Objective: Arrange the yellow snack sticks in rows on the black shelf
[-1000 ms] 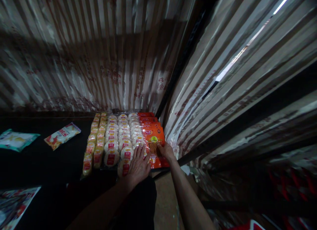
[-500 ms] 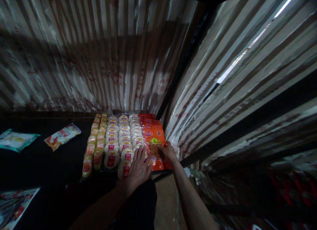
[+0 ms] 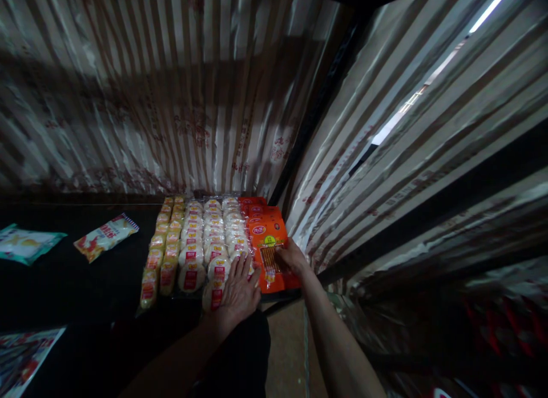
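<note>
Hands (image 3: pixel 240 289) near shelf (image 3: pixel 107 289) edge, right one (image 3: pixel 294 257) apparently pinching orange packet (image 3: pixel 268 220), room leftward

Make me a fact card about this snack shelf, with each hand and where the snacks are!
Left hand: open, palm down on white snacks
Right hand: gripping orange packet by its right side, thumb on top
Left of white snacks: yellow snacks
Further left: red-and-white packet, then green-edged packet
Shelf: black
Behind: striped sheeting
</note>
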The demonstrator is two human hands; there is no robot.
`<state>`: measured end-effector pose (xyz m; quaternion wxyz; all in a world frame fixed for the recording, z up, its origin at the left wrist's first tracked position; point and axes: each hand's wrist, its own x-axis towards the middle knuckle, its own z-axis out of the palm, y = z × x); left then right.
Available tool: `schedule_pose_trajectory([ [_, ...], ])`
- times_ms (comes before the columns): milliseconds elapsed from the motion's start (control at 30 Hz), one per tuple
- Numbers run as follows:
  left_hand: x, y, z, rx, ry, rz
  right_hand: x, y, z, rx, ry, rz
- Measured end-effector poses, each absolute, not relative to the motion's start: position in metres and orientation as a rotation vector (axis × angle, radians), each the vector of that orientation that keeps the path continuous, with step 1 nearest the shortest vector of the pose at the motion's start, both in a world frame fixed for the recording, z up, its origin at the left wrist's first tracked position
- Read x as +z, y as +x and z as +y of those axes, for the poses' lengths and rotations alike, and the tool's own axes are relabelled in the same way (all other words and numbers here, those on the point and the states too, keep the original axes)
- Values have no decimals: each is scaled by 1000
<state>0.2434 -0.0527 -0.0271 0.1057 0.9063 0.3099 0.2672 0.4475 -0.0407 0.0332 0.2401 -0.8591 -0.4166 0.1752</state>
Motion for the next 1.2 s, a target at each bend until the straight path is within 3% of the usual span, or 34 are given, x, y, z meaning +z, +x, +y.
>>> schedule_pose_trajectory([
  [200, -25, 243, -52, 777, 2683, 919, 44, 438, -37, 401, -2610, -1234],
  [333, -25, 243, -52, 767, 2695, 931, 44, 430, -38, 155, -2755, -1277],
  [633, -26, 244, -52, 763, 2685, 927, 21, 418, -48, -200, -2552, -1235],
  [867, -26, 244, -51, 771, 2694, 910, -8, 418, -51, -124, -2168, -1458],
  [1200, -30, 246, -52, 789, 2703, 930, -28, 411, -58, -101, -2127, -1750],
])
